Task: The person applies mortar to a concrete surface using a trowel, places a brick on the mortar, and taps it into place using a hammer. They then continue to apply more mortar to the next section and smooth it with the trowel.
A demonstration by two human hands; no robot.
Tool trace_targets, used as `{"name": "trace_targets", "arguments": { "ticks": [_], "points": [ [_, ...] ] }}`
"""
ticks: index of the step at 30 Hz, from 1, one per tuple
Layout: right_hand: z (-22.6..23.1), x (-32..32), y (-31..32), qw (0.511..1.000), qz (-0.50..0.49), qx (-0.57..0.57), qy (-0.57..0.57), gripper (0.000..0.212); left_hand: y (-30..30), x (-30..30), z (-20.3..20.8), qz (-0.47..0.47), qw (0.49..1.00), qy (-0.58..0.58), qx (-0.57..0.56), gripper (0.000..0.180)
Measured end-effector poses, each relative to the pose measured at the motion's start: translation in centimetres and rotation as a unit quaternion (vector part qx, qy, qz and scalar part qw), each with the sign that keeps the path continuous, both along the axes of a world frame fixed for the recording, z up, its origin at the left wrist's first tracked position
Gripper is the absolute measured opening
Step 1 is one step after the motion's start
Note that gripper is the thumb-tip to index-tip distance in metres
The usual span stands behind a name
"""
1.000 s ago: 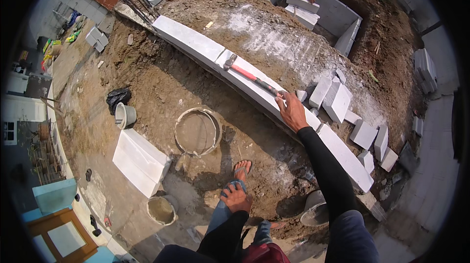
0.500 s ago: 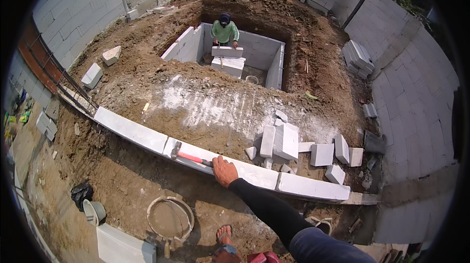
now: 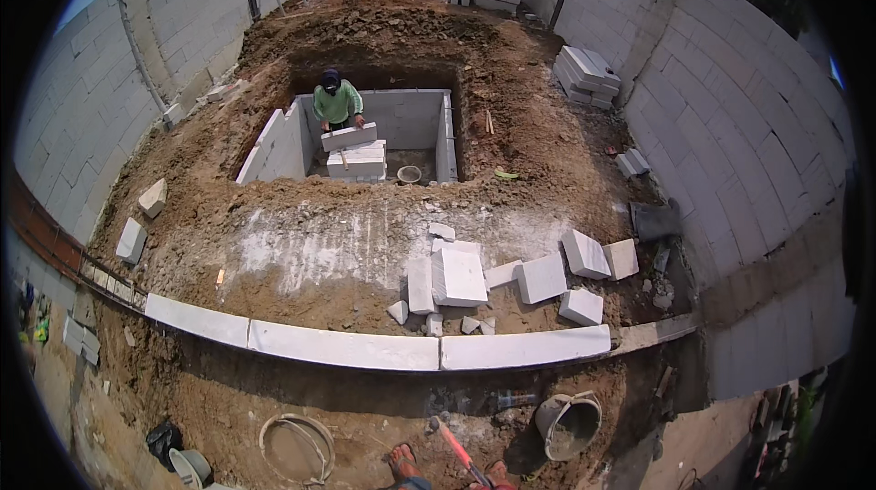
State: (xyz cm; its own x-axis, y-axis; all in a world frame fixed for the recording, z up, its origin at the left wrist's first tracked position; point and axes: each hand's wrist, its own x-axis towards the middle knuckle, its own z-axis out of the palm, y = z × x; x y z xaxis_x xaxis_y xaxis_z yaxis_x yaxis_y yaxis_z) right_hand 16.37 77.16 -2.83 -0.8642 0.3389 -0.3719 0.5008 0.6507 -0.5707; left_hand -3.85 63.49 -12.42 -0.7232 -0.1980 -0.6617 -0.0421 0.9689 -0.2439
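Hammer: a tool with a red-orange handle is lying slanted on the dirt right at my feet, its dark head end near my right foot.
My hands: neither one is showing in this view, so I cannot tell whether they are open or closed, or holding anything.
My feet: two sandalled feet are standing at the lower edge, one on each side of the handle.
Bucket: one grey round bucket with mortar inside is sitting just right of the handle.
Sieve: one round wire-rimmed sieve is lying flat to the left.
Wall course: a curved row of long white blocks is running across in front of me; I am counting four.
Loose blocks: a scatter of white cut blocks is lying on the soil just beyond the row, about ten pieces.
Pit: a square block-lined pit is sitting farther off in the earth.
Co-worker: one person in a green shirt is standing in the pit, hands on a white block atop a small stack.
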Motion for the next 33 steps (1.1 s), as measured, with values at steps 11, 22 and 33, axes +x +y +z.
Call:
{"name": "trace_targets", "arguments": {
  "ticks": [11,22,33],
  "points": [
    [-4.2,26.9,2.4,0.733,-0.585,-0.330,-0.104,0.048,-6.9,6.9,-5.6,-0.160,0.963,-0.101,0.192,0.048],
    [8.1,22.4,-1.6,0.367,-0.822,-0.434,-0.030,0.031,11.6,-6.5,8.1,-0.436,0.803,0.018,0.406,0.086],
    [5.7,16.3,-0.8,0.426,-0.767,-0.478,0.023,0.033,33.8,-10.7,3.7,-0.630,0.683,0.017,0.370,0.133]
  ]
}}
